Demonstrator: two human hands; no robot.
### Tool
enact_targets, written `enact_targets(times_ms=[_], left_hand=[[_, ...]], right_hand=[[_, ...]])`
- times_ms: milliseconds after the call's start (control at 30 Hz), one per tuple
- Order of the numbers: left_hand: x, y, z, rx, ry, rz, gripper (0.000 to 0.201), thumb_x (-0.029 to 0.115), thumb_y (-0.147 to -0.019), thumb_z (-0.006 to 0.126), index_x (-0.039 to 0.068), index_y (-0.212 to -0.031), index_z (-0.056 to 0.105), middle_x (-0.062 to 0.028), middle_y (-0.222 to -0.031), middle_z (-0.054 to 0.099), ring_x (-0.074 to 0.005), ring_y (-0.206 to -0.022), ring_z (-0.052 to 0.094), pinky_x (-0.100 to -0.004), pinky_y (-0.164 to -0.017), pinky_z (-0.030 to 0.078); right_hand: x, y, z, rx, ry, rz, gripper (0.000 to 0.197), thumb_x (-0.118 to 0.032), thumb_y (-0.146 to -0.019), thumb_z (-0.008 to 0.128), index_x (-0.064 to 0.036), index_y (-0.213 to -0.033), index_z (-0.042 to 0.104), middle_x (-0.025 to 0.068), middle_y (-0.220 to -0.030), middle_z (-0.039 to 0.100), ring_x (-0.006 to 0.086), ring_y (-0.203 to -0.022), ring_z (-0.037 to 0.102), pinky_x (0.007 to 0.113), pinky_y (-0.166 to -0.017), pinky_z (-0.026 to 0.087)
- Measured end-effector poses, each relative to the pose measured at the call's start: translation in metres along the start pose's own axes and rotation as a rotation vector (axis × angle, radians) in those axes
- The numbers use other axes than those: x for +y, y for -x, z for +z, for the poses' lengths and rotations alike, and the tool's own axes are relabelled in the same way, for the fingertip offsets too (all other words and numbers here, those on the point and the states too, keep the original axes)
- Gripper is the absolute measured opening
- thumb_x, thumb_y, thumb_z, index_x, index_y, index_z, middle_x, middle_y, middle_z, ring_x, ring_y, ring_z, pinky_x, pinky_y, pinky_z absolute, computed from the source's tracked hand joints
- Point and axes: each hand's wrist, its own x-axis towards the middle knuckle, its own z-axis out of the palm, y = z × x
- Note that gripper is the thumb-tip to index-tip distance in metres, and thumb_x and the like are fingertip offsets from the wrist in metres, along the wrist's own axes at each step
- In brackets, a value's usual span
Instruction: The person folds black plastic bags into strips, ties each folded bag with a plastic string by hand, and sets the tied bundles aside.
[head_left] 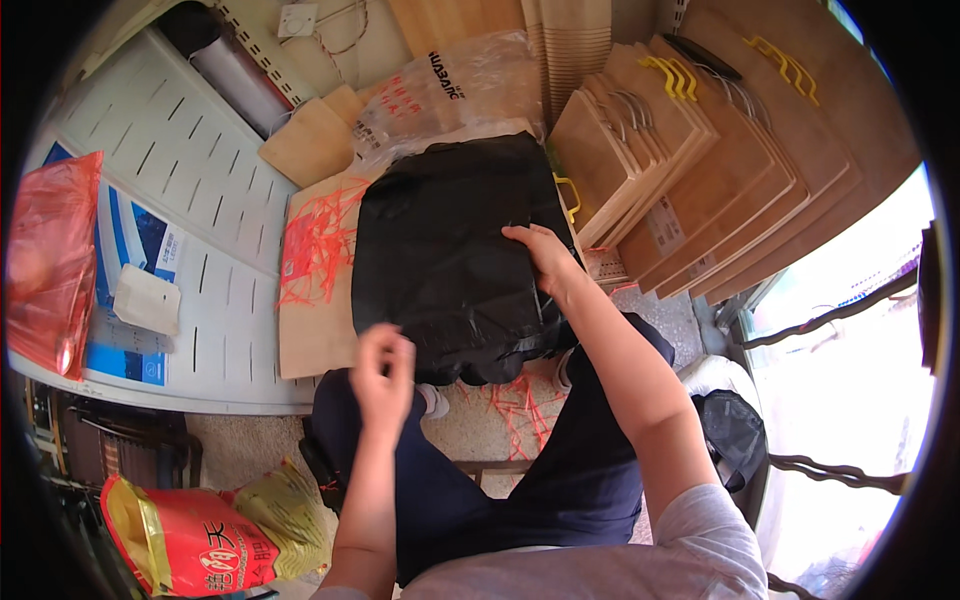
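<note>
Wooden boards [728, 200] stand at the right, a red plastic bag [52, 262] lies on the slotted grey shelf [222, 262], and a red-and-yellow sack [185, 535] sits at lower left.

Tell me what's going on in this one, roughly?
A person, apparently seated, is handling a black plastic sheet or bag spread over a flat tan board. The right hand is on the black plastic near its right side; the left hand is blurred at its near left corner, so contact there is unclear. Orange-pink strands lie on the board's left part, and wooden boards with handles lean together on the right.
</note>
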Motion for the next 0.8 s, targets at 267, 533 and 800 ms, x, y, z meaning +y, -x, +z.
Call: enact_targets(times_ms=[267, 533, 800], left_hand=[[0.041, 0.054, 0.105, -0.977, 1.059, -0.512, 0.063, 0.032, -0.097, 0.056, 0.005, -0.146, 0.027, -0.0124, -0.130, 0.053, -0.0220, -0.116, 0.055, -0.0359, -0.097, 0.046], [0.042, 0.030, 0.117, -0.391, 1.149, -0.239, 0.064, 0.029, -0.094, 0.060, 0.006, -0.144, 0.029, -0.0107, -0.148, 0.032, -0.0268, -0.138, 0.033, -0.0464, -0.117, 0.021], [0.028, 0.030, 0.081, -0.158, 0.879, -0.197, 0.065, 0.047, -0.094, 0.054, 0.004, -0.141, 0.037, -0.0071, -0.148, 0.035, -0.0190, -0.138, 0.029, -0.0384, -0.117, 0.017]], right_hand=[[0.019, 0.011, 0.019, -0.108, -0.213, 0.094, 0.025, -0.022, -0.090, 0.061, -0.0008, -0.102, 0.063, 0.0117, -0.096, 0.068, 0.0220, -0.080, 0.068, 0.034, -0.077, 0.057], [0.014, 0.028, 0.010, -0.198, -0.212, 0.126, 0.010, -0.010, -0.087, 0.063, -0.0057, -0.095, 0.060, 0.0043, -0.084, 0.066, 0.0138, -0.062, 0.062, 0.026, -0.053, 0.051], [0.038, 0.082, 0.056, -0.311, -0.133, 0.123, 0.005, -0.008, -0.086, 0.065, -0.0061, -0.090, 0.066, 0.0026, -0.086, 0.068, 0.0116, -0.071, 0.064, 0.023, -0.062, 0.053]])
